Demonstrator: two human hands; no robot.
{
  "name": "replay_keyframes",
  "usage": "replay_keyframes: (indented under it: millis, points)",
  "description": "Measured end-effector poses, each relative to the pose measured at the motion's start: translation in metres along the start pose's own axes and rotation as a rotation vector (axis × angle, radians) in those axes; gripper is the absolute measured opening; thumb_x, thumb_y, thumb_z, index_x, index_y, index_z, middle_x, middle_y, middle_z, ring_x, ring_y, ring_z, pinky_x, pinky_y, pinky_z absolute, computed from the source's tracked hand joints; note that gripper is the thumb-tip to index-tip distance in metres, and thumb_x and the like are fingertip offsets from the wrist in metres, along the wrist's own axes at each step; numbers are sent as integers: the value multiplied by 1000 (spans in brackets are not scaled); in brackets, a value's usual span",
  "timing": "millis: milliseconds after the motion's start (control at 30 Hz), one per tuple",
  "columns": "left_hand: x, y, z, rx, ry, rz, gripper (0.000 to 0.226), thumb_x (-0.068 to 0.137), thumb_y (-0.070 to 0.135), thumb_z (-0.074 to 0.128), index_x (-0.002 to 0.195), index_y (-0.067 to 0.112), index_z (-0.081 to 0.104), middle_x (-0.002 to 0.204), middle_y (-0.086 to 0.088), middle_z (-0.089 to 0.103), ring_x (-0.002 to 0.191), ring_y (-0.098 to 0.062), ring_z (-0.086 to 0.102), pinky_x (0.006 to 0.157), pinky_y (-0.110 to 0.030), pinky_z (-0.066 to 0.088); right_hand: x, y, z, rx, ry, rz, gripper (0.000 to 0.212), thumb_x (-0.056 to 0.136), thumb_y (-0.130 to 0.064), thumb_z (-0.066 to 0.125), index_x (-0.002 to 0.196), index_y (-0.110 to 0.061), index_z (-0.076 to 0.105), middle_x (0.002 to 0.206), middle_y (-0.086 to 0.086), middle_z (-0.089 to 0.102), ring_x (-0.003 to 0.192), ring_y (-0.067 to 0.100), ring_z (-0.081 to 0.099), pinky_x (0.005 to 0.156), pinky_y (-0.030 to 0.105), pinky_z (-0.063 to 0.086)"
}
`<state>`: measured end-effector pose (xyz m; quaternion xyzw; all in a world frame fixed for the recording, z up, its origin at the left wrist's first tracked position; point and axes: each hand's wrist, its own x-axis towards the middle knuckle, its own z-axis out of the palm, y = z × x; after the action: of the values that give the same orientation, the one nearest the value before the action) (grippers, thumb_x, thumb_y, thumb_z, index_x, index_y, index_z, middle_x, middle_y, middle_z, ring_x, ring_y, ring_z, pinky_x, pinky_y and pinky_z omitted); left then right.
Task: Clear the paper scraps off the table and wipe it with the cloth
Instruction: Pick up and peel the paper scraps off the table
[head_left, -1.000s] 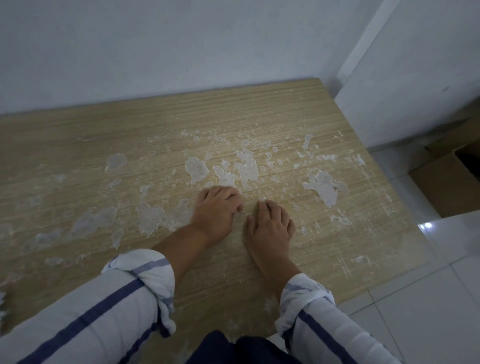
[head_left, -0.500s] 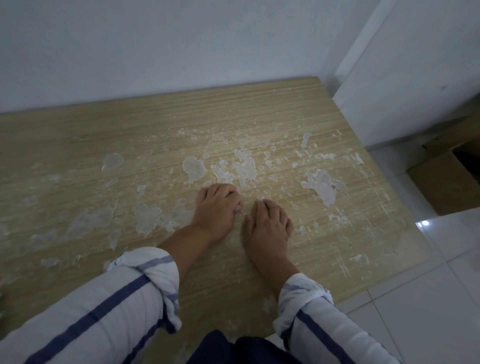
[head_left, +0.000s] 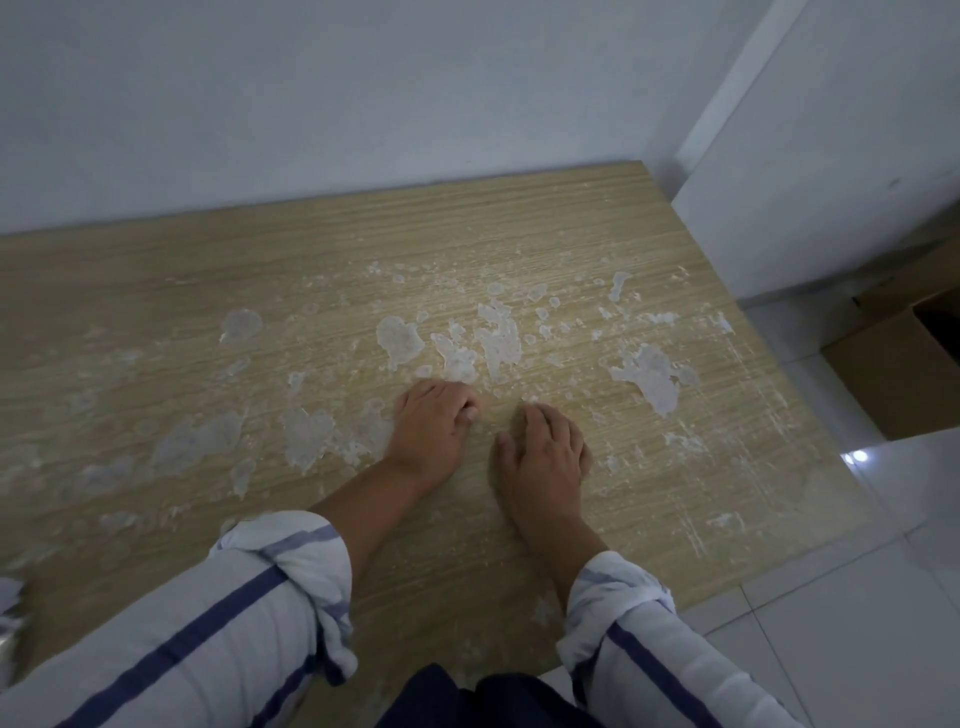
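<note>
Now right hand (head_left: 545, 457) slid back w/ fingers spread; left hand (head_left: 434, 428) stays curled on table (head_left: 156, 291).

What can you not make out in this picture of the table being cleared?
- Head view: what the left hand pinches, if anything; its curled fingers hide it.
- Cloth: none clearly in view; a pale thing is cut off at the left edge.
- Cardboard box: inside too dark, cut by the right edge.

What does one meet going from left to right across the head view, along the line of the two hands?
Wide pale paper patch stuck on the wooden table → ragged white paper patch → left hand → right hand → large white paper scrap → brown cardboard box on the floor.
</note>
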<state>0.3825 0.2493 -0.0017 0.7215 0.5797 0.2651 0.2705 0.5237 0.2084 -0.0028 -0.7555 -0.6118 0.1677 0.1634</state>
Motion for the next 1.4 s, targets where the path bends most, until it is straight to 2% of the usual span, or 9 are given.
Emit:
replay_keyframes:
  millis: [267,400,500,567,667,767,1067,1233,1400]
  points:
    - [-23,-8,-26,-78,58,-45,5,87,12,59,88,14,64,91,2,65,92,-19,54,89,-42,39,-6,-35,-1,444,-86,27,44,86,-13,52,130,-13,46,125,6,50,109,20,49,94,34,42]
    - [-37,-11,-43,-74,83,-34,6,87,10,59,87,13,64,88,2,63,90,-19,54,87,-41,40,-6,-53,-1,731,-194,255,44,84,-21,53,128,-21,48,102,-4,60,91,17,58,83,37,51]
    - [-51,-15,-57,-48,113,-15,7,87,11,58,85,14,63,85,4,63,87,-18,54,83,-39,40,-8,-71,4,984,-336,425,41,82,-21,57,121,-23,48,94,8,67,84,22,65,79,41,54]
    - [-63,-20,-67,-32,119,-10,8,86,15,56,84,15,63,84,4,63,86,-18,54,82,-38,39,-12,-83,8,1087,-375,441,38,82,-16,60,117,-24,49,96,12,66,79,19,65,70,32,55]
    - [-82,-30,-85,2,117,-9,13,86,21,51,83,16,63,82,8,60,84,-17,53,82,-38,39,-23,-101,13,1034,-373,346,38,78,-5,59,111,-24,53,84,4,63,65,10,62,57,21,50]
    - [-103,-43,-107,29,136,-35,14,85,21,50,83,16,63,79,10,58,82,-18,52,78,-36,38,-38,-125,21,1003,-398,284,36,76,-2,58,108,-20,57,71,4,59,58,10,57,57,24,48]
    - [-176,-91,-182,-99,237,-262,27,84,37,48,74,16,62,69,10,56,68,-10,52,60,-26,32,-98,-216,60,986,-512,167,21,81,-9,60,95,-25,60,70,4,65,64,16,61,66,32,53]
    - [-211,-117,-215,-82,329,-455,10,82,17,66,75,18,59,70,5,60,68,-9,53,60,-25,34,-133,-261,83,924,-547,70,24,79,-11,60,102,-21,60,87,3,66,73,15,62,69,30,51]
    - [-246,-142,-238,-92,350,-610,8,82,19,64,84,22,57,70,6,59,65,-9,53,56,-23,37,-164,-288,110,812,-537,-41,26,79,-17,64,103,-26,59,81,-7,59,71,3,57,60,13,44]
